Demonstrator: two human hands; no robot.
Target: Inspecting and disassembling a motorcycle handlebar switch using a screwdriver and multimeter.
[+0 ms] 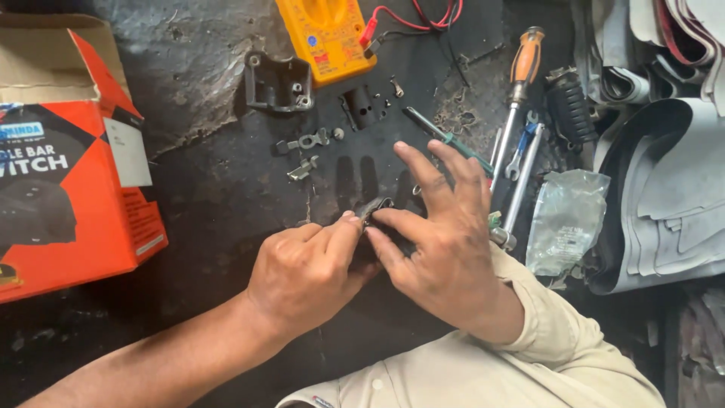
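**Asker:** Switch part (375,208), where was it?

**Describer:** A small dark part sat pinched between both hands, low over the dark worktop (211,189). The left hand (306,272) had thumb and forefinger together on its near edge; the right hand (438,242) clamped it with thumb and forefinger, its other fingers (445,170) spread apart above.

**Asker:** What might have gone wrong?

**Describer:** The grip looked slight, so it could have slipped and dropped among the loose metal clips (306,151) just beyond the fingertips. A green screwdriver (445,140) lay close past the spread fingers and could have been knocked.
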